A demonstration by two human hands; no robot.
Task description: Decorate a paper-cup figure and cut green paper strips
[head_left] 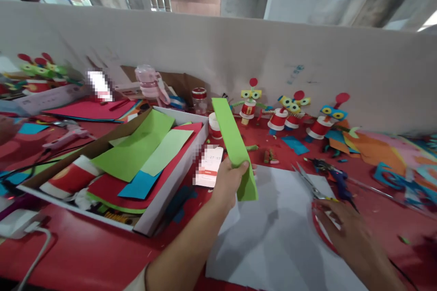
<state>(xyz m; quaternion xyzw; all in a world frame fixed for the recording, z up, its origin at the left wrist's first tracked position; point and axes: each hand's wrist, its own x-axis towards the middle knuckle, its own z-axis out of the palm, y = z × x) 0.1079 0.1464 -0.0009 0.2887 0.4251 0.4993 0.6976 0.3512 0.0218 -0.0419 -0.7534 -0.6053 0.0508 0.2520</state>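
My left hand (229,179) pinches a long light-green paper strip (229,129), thumb on its face near the lower end, and holds it raised and tilted. At the right, my right hand (344,225) is closed over the red handles of a pair of scissors (316,191); some fingers are hidden under the hand. The blades lie apart and point away from me. Beneath both hands is a large white sheet (273,236) on the red table. A phone (209,166) with a lit screen lies beside my left hand.
A cardboard box (170,195) with green, blue and red paper stands left. Several paper-cup figures (278,119) line the wall behind. A blue glue gun (341,186) lies beyond the scissors. A white charger (22,223) with its cable is front left.
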